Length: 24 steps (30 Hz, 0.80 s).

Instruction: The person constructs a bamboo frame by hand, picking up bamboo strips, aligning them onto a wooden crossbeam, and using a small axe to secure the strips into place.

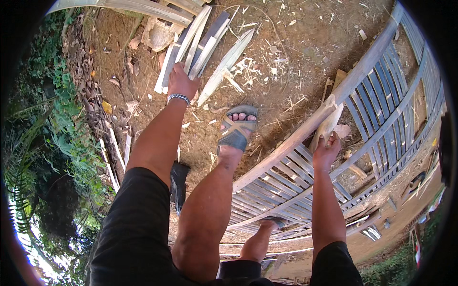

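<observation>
My left hand (182, 82), with a chain bracelet at the wrist, is at the near end of a small pile of split bamboo slats (193, 40). Its fingers curl over one of the slats, partly hiding the grip. Beside the pile, a wider pale pointed slat (228, 64) lies on the dirt. On the other side, my right hand (327, 151) closes its fingers on the lower end of a pale piece of wood (329, 123). That piece lies against the long round pole (315, 117) of a slatted bamboo frame (381, 100).
Wood shavings (250, 71) litter the brown ground around my sandalled foot (237, 126). The slatted frame stretches along my right, with my other foot (274, 222) within it. Green plants (47, 119) border the left. More timber (143, 9) lies at the top.
</observation>
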Each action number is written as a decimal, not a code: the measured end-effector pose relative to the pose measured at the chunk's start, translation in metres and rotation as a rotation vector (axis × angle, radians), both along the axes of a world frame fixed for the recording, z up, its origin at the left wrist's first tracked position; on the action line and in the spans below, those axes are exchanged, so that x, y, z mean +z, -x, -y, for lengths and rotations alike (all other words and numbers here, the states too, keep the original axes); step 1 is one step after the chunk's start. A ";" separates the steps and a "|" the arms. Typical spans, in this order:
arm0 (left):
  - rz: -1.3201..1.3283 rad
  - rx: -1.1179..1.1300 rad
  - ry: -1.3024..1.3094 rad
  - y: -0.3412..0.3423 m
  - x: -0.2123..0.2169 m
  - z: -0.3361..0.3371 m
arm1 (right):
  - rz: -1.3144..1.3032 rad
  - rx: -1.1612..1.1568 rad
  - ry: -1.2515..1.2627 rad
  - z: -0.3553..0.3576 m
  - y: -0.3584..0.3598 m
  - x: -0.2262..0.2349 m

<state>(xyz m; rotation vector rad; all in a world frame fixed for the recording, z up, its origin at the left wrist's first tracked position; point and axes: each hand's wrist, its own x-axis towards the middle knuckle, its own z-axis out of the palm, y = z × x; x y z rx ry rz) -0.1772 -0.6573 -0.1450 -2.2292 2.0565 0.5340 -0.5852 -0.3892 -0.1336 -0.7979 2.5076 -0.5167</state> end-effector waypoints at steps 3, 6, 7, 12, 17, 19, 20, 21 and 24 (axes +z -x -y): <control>-0.047 -0.044 -0.024 -0.010 0.004 0.000 | 0.058 -0.019 0.016 0.001 -0.001 0.005; -0.223 0.040 -0.201 -0.027 0.007 -0.007 | 0.104 -0.049 0.025 -0.006 0.006 0.004; -0.266 0.059 -0.257 -0.029 0.007 -0.011 | 0.113 -0.058 0.029 -0.009 0.011 0.003; -0.653 0.241 -0.434 -0.064 0.011 -0.030 | 0.158 -0.073 0.022 -0.014 0.004 0.001; -1.064 0.591 -0.635 -0.048 0.025 -0.056 | 0.162 -0.077 0.038 -0.026 0.007 -0.004; -1.133 0.615 -0.641 -0.040 0.030 -0.064 | 0.188 -0.106 0.046 -0.027 0.006 -0.003; -1.142 0.606 -0.641 -0.037 0.033 -0.067 | 0.193 -0.120 0.042 -0.023 0.003 0.000; -1.154 0.597 -0.642 -0.034 0.035 -0.070 | 0.196 -0.133 0.038 -0.020 0.000 0.004; -1.222 0.578 -0.699 -0.020 0.045 -0.075 | -0.029 0.043 0.106 -0.012 -0.006 0.017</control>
